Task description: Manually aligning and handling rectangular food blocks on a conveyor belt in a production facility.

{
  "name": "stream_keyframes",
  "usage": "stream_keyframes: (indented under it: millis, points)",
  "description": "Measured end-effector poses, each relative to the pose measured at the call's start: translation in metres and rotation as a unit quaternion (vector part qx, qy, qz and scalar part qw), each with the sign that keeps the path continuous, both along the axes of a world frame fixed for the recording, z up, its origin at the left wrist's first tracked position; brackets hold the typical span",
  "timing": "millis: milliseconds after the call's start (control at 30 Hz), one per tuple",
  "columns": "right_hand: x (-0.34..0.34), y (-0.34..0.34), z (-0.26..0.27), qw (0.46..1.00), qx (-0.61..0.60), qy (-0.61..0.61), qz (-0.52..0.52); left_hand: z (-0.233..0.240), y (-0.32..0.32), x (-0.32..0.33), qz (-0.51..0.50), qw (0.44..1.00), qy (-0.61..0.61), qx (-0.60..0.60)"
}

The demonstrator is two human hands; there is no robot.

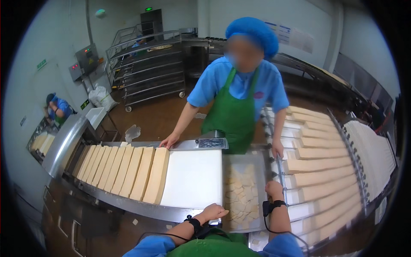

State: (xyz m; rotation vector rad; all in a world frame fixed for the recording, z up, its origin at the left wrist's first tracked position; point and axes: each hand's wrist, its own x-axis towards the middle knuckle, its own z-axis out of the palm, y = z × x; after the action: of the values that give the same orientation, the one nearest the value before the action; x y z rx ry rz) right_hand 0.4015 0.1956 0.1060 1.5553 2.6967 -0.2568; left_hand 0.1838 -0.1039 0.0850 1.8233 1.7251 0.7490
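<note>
My left hand (214, 212) is at the near corner of a white conveyor belt (194, 176), fingers curled and nothing visible in them. My right hand (274, 189) is curled beside the metal side rail (281, 172) of a second conveyor; its palm is hidden, so I cannot tell whether it grips anything. Between my hands stands a translucent plastic tray (263, 205) holding flat, pale dough-like scraps (240, 196). Long pale dough-like slabs (156, 175) lie side by side on the left belt. More slabs (321, 173) are spaced along the right conveyor.
Across from me a co-worker (237, 96) in a green apron has one hand by the left belt and the other at the rail. A wheeled metal rack (151, 70) stands behind. A metal hood (65, 146) covers the left belt's far end. Cables trail from my wrist straps.
</note>
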Motion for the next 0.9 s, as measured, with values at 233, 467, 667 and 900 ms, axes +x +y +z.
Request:
stream_keyframes:
  millis: [233, 467, 667, 900]
  points:
    - [0.003, -0.005, 0.002, 1.0, 0.007, 0.027, -0.002, -0.009, -0.005, -0.003, -0.002, 0.999, 0.029, 0.029]
    - [0.0, -0.01, 0.007, 0.999, -0.001, 0.049, 0.015, -0.017, -0.007, -0.008, -0.02, 0.998, 0.006, 0.058]
    - [0.0, -0.01, 0.002, 0.999, 0.003, 0.04, 0.021, -0.015, -0.011, -0.01, -0.023, 0.999, 0.001, 0.033]
    - [0.0, -0.006, -0.004, 0.998, 0.023, 0.054, 0.035, -0.019, -0.012, -0.013, -0.012, 0.999, -0.039, 0.004]
